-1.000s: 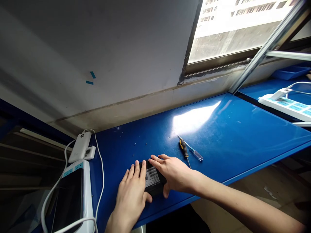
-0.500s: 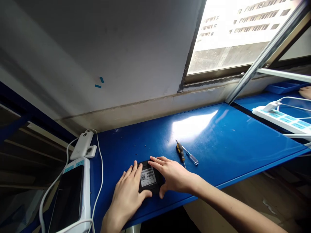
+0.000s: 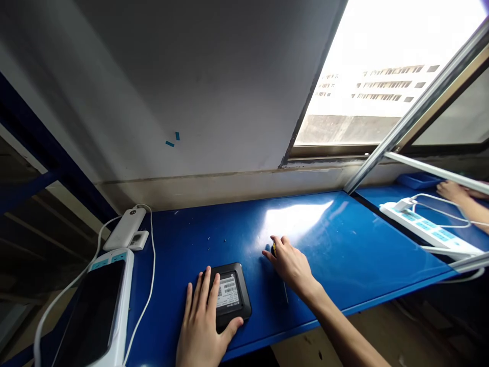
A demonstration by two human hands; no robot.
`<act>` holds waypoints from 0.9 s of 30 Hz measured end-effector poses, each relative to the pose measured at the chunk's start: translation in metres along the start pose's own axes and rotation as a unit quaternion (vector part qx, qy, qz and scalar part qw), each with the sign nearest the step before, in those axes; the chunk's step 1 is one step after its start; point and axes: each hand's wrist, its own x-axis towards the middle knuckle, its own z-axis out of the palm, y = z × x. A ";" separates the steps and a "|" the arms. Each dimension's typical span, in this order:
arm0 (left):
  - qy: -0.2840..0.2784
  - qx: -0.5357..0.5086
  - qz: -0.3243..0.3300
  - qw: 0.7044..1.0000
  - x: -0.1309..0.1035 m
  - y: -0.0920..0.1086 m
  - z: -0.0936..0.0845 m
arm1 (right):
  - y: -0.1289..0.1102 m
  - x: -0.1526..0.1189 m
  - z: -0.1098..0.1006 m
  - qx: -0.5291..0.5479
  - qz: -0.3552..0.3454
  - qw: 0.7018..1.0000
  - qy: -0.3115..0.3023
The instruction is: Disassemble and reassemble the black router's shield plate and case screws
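A black rectangular device (image 3: 244,298) with a white printed label (image 3: 228,291) lies flat near the front edge of the blue table. My left hand (image 3: 204,318) rests on its left side, fingers spread. To the right of the device, my right hand (image 3: 292,262) is closed around the yellow-and-black screwdriver (image 3: 274,249), whose metal shaft points down toward the front edge. The clear-blue screwdriver seen earlier is mostly hidden by this hand. Several tiny screws (image 3: 224,240) lie behind the device.
On the left are a power strip (image 3: 129,275) with a dark phone (image 3: 93,311) on it, a white charger (image 3: 125,228) and a white cable (image 3: 153,255). Beyond the metal frame at right are another power strip (image 3: 431,227), a blue tray (image 3: 418,180) and another person's hands (image 3: 454,192).
My right hand has left the device, moved right and taken hold of the yellow-and-black screwdriver. My left hand stays on the device. The view has shifted.
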 end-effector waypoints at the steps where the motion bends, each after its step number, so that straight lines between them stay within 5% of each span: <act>1: 0.007 -0.001 0.001 1.000 0.000 -0.002 0.001 | 0.000 0.002 0.000 0.003 0.001 1.000 -0.004; 11: 0.040 -0.009 0.002 0.999 -0.001 -0.002 0.006 | 0.010 0.004 0.001 0.050 -0.012 0.998 -0.021; 18: 0.073 0.000 0.017 0.997 -0.001 -0.001 0.008 | 0.016 0.010 0.001 0.207 -0.034 0.978 0.006; 23: 0.064 0.007 0.017 0.998 -0.001 -0.003 0.010 | -0.008 0.035 -0.010 0.449 -0.080 0.886 0.080; 27: 0.070 -0.001 0.017 0.997 -0.001 -0.004 0.013 | -0.037 0.064 0.006 0.576 -0.079 0.805 0.121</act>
